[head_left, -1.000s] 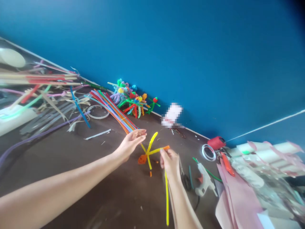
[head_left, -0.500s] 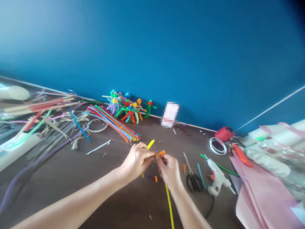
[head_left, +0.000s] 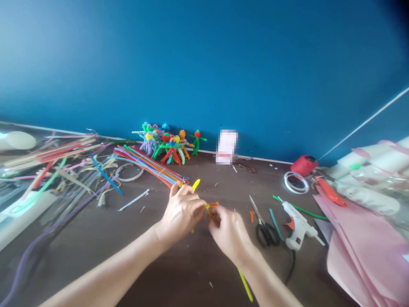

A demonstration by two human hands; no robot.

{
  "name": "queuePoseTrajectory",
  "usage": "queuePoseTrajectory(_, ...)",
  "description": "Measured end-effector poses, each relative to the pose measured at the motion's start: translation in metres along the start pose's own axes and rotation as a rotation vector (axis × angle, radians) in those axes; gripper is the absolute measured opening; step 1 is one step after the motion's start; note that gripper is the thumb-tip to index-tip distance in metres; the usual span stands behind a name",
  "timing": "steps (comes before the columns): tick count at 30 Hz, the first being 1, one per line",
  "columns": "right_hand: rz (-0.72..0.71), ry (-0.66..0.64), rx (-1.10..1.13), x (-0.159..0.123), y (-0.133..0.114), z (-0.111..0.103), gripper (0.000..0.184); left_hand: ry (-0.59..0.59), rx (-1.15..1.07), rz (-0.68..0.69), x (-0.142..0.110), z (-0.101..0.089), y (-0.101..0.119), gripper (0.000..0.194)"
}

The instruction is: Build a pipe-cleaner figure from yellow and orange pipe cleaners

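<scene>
- Two hands meet low over the counter [head_left: 143,273], the left hand [head_left: 180,212] and the right hand [head_left: 228,232], close enough that their fingers nearly touch around one small join.
- The left hand is narrowly closed, its fingers curled around a yellow pipe cleaner [head_left: 195,185] whose tip pokes up past the knuckles; this firm hold probably keeps the piece from turning.
- The right hand is also narrowly closed, pinching a short orange pipe cleaner [head_left: 212,205] where it crosses the yellow one, seemingly so that the fingertips can work the small bend. The fingers hide exactly how the two meet.
- A longer yellow stem [head_left: 245,285] slants out below the right wrist; whether it belongs to the held piece cannot be told.
- Just right of the hands lie black-handled scissors [head_left: 263,234], a small orange snippet [head_left: 252,216] and a white glue gun [head_left: 297,224], probably left there to stay within easy reach.
- Farther back, a bundle of coloured pipe cleaners [head_left: 150,166] lies beside a cluster of pipe cleaner figures [head_left: 169,147], both set along the blue wall [head_left: 204,64], perhaps to keep them away from the working spot.
- Pink paper [head_left: 361,251] is heaped at the counter's right end.
</scene>
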State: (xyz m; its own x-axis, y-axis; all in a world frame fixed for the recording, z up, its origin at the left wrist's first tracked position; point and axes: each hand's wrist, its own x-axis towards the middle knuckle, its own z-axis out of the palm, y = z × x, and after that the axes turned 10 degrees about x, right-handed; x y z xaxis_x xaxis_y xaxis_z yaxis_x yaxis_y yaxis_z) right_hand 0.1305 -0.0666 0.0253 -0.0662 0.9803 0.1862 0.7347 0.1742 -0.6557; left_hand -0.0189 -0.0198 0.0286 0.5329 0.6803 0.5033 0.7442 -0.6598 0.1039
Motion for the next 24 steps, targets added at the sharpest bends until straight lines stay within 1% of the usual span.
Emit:
queuePoseTrajectory(3, -0.023, 0.003, -0.118, -0.001, -0.001, -0.006, 0.012, -0.029, 0.067, 0.088, 0.000, -0.003, 0.001, 0.023)
queuePoseTrajectory(5, -0.033, 0.003, -0.106, 0.000, 0.000, -0.011, 0.013, -0.064, 0.069, 0.144, 0.000, -0.004, 0.001, 0.021)
queuePoseTrajectory(7, -0.027, -0.015, -0.001, 0.003, 0.004, -0.015, 0.013, -0.105, 0.039, 0.196, 0.001, -0.005, -0.001, 0.019)
queuePoseTrajectory(10, 0.062, -0.112, 0.300, 0.011, 0.015, -0.019, 0.012, -0.160, -0.073, 0.248, 0.002, -0.007, -0.004, 0.016)
queuePoseTrajectory(12, 0.155, -0.206, 0.537, 0.016, 0.023, -0.019, 0.012, -0.171, -0.166, 0.212, 0.002, -0.007, -0.005, 0.014)
queuePoseTrajectory(14, 0.255, -0.290, 0.744, 0.020, 0.027, -0.017, 0.014, -0.167, -0.252, 0.129, 0.001, -0.006, -0.005, 0.012)
queuePoseTrajectory(16, 0.334, -0.328, 0.865, 0.021, 0.027, -0.014, 0.017, -0.150, -0.325, 0.046, -0.001, -0.003, -0.004, 0.011)
queuePoseTrajectory(18, 0.352, -0.325, 0.889, 0.020, 0.025, -0.011, 0.020, -0.108, -0.355, -0.027, -0.002, 0.000, -0.002, 0.012)
queuePoseTrajectory(20, 0.315, -0.298, 0.838, 0.018, 0.021, -0.007, 0.021, -0.059, -0.325, -0.085, -0.003, 0.004, -0.001, 0.011)
queuePoseTrajectory(22, 0.261, -0.273, 0.754, 0.015, 0.019, -0.003, 0.024, -0.024, -0.248, -0.114, -0.003, 0.005, -0.001, 0.010)
queuePoseTrajectory(24, 0.195, -0.240, 0.646, 0.013, 0.018, 0.001, 0.026, -0.001, -0.158, -0.107, -0.003, 0.004, 0.000, 0.010)
